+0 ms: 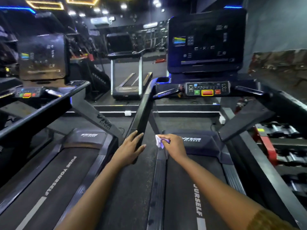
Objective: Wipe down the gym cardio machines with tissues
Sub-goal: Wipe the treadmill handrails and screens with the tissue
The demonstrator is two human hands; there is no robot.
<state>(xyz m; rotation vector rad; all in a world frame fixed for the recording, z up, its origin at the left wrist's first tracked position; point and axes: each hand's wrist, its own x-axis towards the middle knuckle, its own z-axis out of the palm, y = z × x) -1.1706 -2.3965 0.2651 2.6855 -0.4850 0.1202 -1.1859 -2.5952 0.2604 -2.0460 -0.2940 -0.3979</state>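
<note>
- Where is the tissue [159,141]?
- It is in the right hand [174,145]. The fingers [166,138] and thumb are pressed together and pinch it. It is small, white and crumpled, and it sticks out just to the left of them.
- Does it touch anything?
- I cannot tell. It hangs over the near left corner of the dark cover [202,146] at the front of the treadmill [182,188]. The cover has white letters just to the right of those fingers.
- And the left hand [131,146]?
- It rests on the near end of the black handrail [143,112]. Its fingers [137,136] are straight and spread out on top of the rail. The thumb lies on the side next to the tissue. This hand holds nothing.
- How close are the two hands?
- Near, but apart. The tissue is between them.
- What is past the fingers?
- The handrail runs up and away from the left fingers to a button panel [207,90] with green and red buttons. Above that is a big dark screen [206,45].
- And to the left of the left fingers?
- Another treadmill [63,176], with "PUSH YOURSELF" on its belt.
</note>
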